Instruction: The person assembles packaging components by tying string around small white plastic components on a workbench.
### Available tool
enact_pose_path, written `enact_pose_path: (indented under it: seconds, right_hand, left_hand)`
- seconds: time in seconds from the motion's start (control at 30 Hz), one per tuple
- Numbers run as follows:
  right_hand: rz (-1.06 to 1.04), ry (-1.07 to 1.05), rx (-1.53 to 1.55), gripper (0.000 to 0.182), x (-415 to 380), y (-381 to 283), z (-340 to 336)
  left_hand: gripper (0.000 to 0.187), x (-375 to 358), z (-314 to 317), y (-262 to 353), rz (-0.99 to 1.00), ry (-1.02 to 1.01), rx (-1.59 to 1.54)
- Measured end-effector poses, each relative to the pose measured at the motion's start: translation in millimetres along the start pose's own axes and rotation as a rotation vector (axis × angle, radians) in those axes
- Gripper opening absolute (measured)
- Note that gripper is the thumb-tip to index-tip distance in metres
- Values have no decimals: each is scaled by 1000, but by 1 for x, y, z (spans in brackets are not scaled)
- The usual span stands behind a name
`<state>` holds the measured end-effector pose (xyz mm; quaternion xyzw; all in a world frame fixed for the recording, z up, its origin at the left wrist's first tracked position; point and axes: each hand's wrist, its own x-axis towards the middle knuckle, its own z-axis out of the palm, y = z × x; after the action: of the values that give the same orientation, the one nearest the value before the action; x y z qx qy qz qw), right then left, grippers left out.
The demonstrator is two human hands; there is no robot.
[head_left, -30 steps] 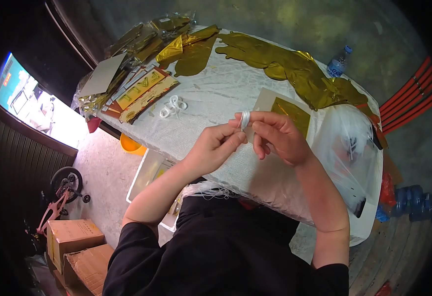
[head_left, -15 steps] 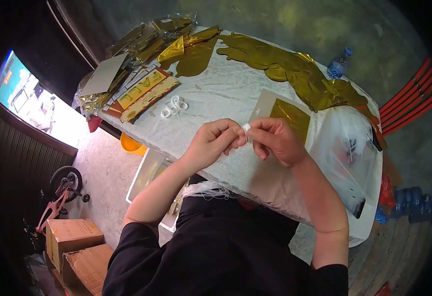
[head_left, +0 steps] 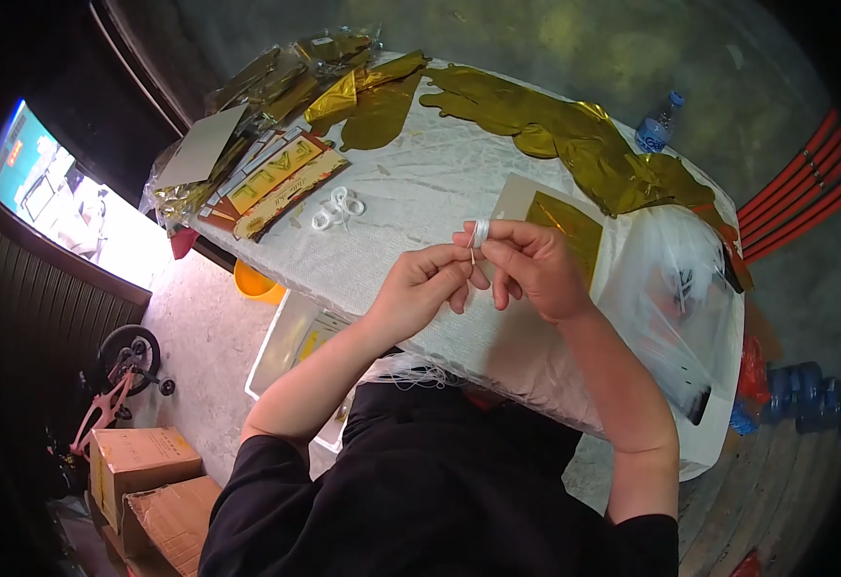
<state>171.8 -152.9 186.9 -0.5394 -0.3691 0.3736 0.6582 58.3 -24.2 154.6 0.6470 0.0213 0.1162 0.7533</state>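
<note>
White string (head_left: pixel 480 233) is wound in a small coil around a finger of my right hand (head_left: pixel 538 271). That hand's index finger points left, and its thumb presses near the coil. My left hand (head_left: pixel 427 290) pinches the string just below the coil, thumb against forefinger. Both hands are close together above the front part of the white-covered table (head_left: pixel 382 216). Several small white string coils (head_left: pixel 339 208) lie on the cloth to the left of my hands. Behind my right hand is a grey card with a gold foil piece (head_left: pixel 574 226).
Gold foil balloons (head_left: pixel 555 130) stretch along the far edge. Printed card packs (head_left: pixel 281 188) and plastic-wrapped items (head_left: pixel 291 72) lie at the left. A water bottle (head_left: pixel 658 123) and a clear plastic bag (head_left: pixel 675 279) are at the right. Loose white strings (head_left: pixel 411 369) hang at the front edge.
My right index finger has straightened to the left, so the string coil around it now shows. My left hand has dropped slightly below the coil.
</note>
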Motion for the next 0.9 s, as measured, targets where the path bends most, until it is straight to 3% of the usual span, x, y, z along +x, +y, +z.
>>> enact_pose_path:
  seconds: [0.17,0.23,0.57,0.67,0.73,0.9]
  right_hand:
    - [-72,-3,-17,20,1,9,3]
    - [-75,23,-55,20,1,9,2]
    - [49,-20,-15,9,2,8,-3]
    - [96,-57,32,7,2,10,-7]
    - [119,-114,41,7,2,10,-7]
    - [208,-198,58,6,1,9,-7]
  left_hand:
    - [22,-4,-1,7,-37,9,-31]
    - [23,-5,0,9,11,-29,94]
    - [19,-13,-9,21,14,1,290]
    - [18,-8,-17,15,70,16,163]
    - [18,-1,-14,10,323,109,321]
    - [23,-3,-6,21,241,-25,336]
